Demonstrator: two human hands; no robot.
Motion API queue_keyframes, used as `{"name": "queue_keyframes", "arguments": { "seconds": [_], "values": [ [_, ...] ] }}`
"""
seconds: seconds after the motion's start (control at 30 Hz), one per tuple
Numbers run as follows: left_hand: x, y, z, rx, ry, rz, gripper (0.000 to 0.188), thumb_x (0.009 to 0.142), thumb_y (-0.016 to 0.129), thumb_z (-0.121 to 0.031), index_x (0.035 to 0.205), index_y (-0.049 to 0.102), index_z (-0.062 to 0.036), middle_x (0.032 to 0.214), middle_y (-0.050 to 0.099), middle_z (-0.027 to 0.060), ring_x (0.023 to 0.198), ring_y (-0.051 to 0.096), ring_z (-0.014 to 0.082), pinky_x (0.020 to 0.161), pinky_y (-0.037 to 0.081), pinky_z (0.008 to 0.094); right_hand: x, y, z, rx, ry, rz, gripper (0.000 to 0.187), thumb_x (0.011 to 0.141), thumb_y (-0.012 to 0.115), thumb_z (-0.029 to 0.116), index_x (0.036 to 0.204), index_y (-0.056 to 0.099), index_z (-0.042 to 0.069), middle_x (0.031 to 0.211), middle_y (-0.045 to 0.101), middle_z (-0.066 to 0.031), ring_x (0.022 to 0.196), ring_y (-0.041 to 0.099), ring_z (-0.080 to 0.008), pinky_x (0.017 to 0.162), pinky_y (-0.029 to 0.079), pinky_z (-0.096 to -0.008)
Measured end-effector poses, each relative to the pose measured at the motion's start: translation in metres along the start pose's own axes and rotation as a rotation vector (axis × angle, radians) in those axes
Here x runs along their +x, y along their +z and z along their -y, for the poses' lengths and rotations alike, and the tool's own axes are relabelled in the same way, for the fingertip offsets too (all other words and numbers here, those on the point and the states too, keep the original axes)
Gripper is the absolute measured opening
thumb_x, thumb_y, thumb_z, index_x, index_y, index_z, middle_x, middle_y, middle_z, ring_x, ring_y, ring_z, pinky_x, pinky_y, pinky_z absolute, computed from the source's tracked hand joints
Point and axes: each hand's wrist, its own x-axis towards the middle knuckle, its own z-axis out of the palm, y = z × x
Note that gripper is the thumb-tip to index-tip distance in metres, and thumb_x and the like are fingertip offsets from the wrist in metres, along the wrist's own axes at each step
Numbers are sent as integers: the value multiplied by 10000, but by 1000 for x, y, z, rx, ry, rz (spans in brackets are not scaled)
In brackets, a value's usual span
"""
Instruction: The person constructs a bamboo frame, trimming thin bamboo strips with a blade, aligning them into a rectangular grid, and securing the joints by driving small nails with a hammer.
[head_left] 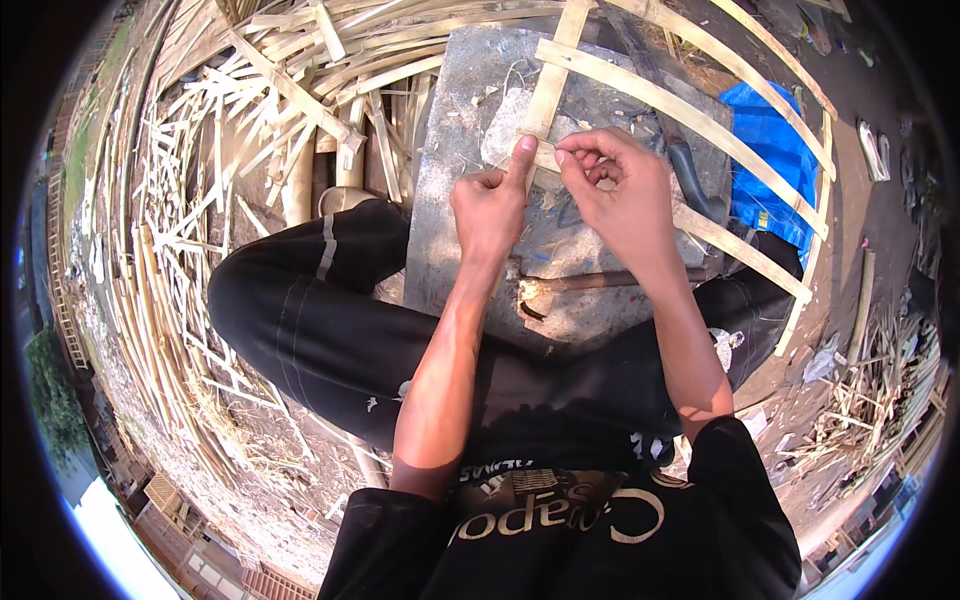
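My left hand [488, 212] is closed on a bamboo strip [556, 88], its thumb pressed on top where a crosswise strip meets it. Right beside that joint, my right hand [628, 200] pinches thumb and forefinger together, other fingers curled. Whatever sits in that pinch is too small to make out. The lengthwise strip belongs to a lattice of flat pale strips; one curved cross strip [680, 108] runs off to the right toward an outer strip [822, 215]. Under both hands lies a worn grey board [450, 120], with a pale lump [503, 125] and fibre bits on it.
On the board's right lies a dark tool with a grey rounded handle [688, 172]. A brown wooden stick [610, 282] rests nearer my lap. Blue plastic sheeting [770, 145] lies under the lattice. Heaped bamboo strips [270, 110] fill the left; more scraps [870, 400] lie right.
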Motion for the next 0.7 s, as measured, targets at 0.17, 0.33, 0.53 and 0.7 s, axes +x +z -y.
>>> {"name": "queue_keyframes", "arguments": {
  "seconds": [0.17,0.33,0.53,0.7],
  "values": [
    [1,0,6,-34,7,14,778,902,710,-618,483,581,24,425,435,12,436,398,110,435,334,355,0,5,-6,2,10,2,122,859,739,12,980,753,8,895,706,-85,726,649,-127,650,537,-264],
    [-2,2,13,-71,19,33,777,916,704,-604,490,570,32,441,433,14,461,390,109,448,335,363,-1,7,-11,1,5,8,117,883,749,27,999,765,22,891,703,-85,715,639,-129,646,526,-272],
    [-6,1,7,-154,5,92,742,964,654,-573,517,599,16,439,461,23,420,437,108,412,343,333,-6,12,-12,-86,-28,-21,108,899,749,48,1005,767,30,901,707,-93,690,638,-151,630,511,-287],
    [-7,-4,6,-297,-26,122,699,1016,596,-522,566,631,12,448,499,40,385,484,119,379,355,314,-6,17,-7,-97,-49,-33,103,906,743,64,1000,758,23,890,700,-109,713,650,-197,641,517,-308]
  ]
}}
